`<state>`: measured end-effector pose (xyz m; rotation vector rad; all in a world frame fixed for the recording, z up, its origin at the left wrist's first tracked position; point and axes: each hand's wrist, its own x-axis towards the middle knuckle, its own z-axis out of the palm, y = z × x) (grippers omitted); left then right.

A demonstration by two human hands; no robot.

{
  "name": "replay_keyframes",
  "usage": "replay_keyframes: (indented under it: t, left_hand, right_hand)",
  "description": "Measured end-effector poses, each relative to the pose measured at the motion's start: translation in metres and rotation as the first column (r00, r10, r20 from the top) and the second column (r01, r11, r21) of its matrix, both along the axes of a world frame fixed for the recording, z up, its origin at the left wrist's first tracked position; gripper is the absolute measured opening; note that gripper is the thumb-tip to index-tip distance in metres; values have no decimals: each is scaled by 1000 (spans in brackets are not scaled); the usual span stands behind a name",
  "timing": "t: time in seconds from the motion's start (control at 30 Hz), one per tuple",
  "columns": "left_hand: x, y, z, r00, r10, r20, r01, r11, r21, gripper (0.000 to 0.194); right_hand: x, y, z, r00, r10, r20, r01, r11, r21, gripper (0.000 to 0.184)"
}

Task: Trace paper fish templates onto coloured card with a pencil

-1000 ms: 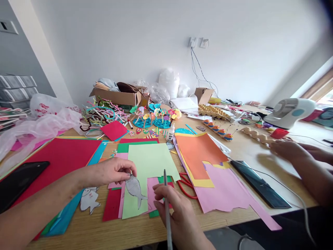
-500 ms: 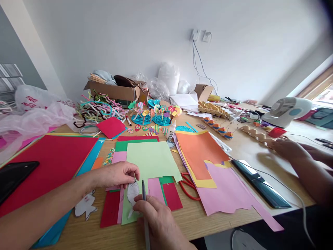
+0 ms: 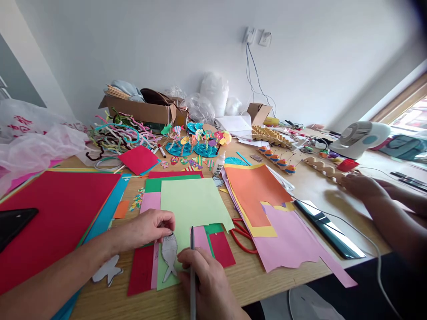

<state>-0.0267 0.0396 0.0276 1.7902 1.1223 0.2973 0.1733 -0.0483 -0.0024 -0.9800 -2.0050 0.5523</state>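
Observation:
My left hand (image 3: 154, 229) is closed, thumb and fingertips at the head end of a white paper fish cutout (image 3: 170, 253) with drawn outlines. The fish lies on a light green sheet (image 3: 190, 200), tail towards me. In my right hand (image 3: 208, 280) is a grey pen (image 3: 192, 242), its tip pointing up and away from the paper. Pink, green and red paper sheets lie under the green one. Beside my left forearm rests another white cutout (image 3: 108, 270), partly hidden by the arm.
Red-handled scissors (image 3: 245, 238) lie partly under orange (image 3: 248, 191) and pink sheets on the right. A glue bottle (image 3: 219, 164) stands behind the green sheet. Another person's hands (image 3: 362, 184) work at an egg-carton strip (image 3: 323, 169). Pipe cleaners (image 3: 123, 133) are heaped at the back left.
My right hand has drawn slightly away to the right from the fish with the pen, so the tail now shows fully. My left hand stays at the fish's head. The view has shifted slightly.

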Motion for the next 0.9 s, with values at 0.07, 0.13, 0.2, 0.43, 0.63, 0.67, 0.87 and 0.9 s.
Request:
replay_keyframes:
  t: [0.07,0.13,0.2,0.43,0.63,0.67,0.87,0.9]
  left_hand:
    - [0,-1,-1,1000,2,-4,-2,1000,25,12]
    - [0,-1,-2,1000,0,-12,1,999,48,11]
    - [0,-2,-2,1000,1,-23,1,998,67,11]
    - [1,-2,-2,1000,3,-30,0,994,105,12]
    - [2,-4,-1,999,48,5,-48,996,73,14]
    - [2,-4,-1,998,58,15,-59,997,54,14]
    - [8,-5,0,990,103,97,-91,988,-125,20]
    - [9,-5,2,987,114,111,-97,985,-145,21]
  right_hand:
    - [1,0,1,999,-27,-31,26,999,-35,24]
    - [2,-1,3,997,-51,-63,46,996,-71,21]
    - [3,-1,4,993,-77,-89,68,993,-98,17]
    - [12,0,7,975,-146,-169,140,989,-45,14]
    - [19,-2,8,991,-124,-56,127,991,51,15]
    - [19,-3,7,993,-115,-39,117,991,67,15]
    - [17,-10,-5,995,-82,-48,87,991,106,19]
    - [17,-10,-5,996,-70,-54,75,992,104,21]
